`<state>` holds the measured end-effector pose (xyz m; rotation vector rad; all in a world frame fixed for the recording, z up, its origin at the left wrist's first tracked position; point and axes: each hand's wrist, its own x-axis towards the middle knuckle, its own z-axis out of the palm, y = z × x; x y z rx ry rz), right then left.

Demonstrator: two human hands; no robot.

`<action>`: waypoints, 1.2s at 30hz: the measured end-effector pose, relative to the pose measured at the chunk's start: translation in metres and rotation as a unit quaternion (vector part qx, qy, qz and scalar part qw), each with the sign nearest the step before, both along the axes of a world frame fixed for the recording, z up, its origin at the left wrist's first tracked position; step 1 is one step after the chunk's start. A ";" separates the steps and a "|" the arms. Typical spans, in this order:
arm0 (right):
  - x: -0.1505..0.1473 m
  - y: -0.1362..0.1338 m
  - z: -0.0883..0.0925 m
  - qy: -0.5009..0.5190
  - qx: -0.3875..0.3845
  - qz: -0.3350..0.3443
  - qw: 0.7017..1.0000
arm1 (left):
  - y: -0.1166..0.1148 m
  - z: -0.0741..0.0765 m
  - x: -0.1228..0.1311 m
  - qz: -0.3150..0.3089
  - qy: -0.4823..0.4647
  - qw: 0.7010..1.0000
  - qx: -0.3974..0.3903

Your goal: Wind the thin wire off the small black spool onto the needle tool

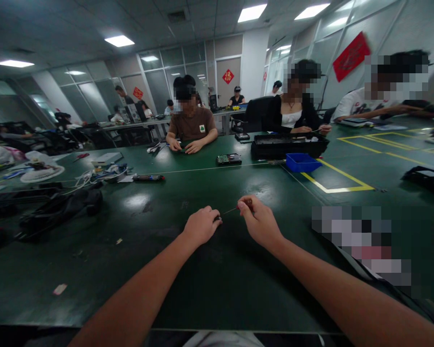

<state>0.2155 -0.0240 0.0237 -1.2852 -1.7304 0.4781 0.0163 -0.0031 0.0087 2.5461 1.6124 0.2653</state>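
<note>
My right hand [261,222] is closed around the reddish handle of a screwdriver [230,211]. Its thin shaft points left, toward the fingertips of my left hand [201,224]. Those fingers are pinched on a small, shiny object [219,219], mostly hidden, whose kind I cannot make out. The screwdriver's tip ends close to this object; whether they touch is unclear. Both hands are over the middle of the green table [188,284].
Across the table sit a bare hard drive [229,158], a blue bin [303,162] and a long black casing [289,146]. Left are cables [110,173], a dark tool [148,178] and black parts [63,209]. Several people work opposite. A blurred-out item [361,246] lies right.
</note>
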 end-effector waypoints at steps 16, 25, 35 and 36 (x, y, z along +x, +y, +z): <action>0.002 -0.001 -0.001 0.016 -0.012 0.008 1.000 | 0.020 0.012 -0.033 0.124 -0.471 0.872 -0.059; 0.002 -0.001 0.001 0.015 -0.018 0.013 1.000 | 0.017 0.051 -0.084 0.189 -0.675 0.711 -0.059; 0.001 0.001 -0.002 0.024 -0.018 0.014 0.999 | -0.035 0.071 -0.208 0.384 -0.680 0.624 0.039; 0.001 0.001 -0.002 0.024 -0.017 0.013 0.999 | -0.042 0.072 -0.220 0.413 -0.660 0.626 0.049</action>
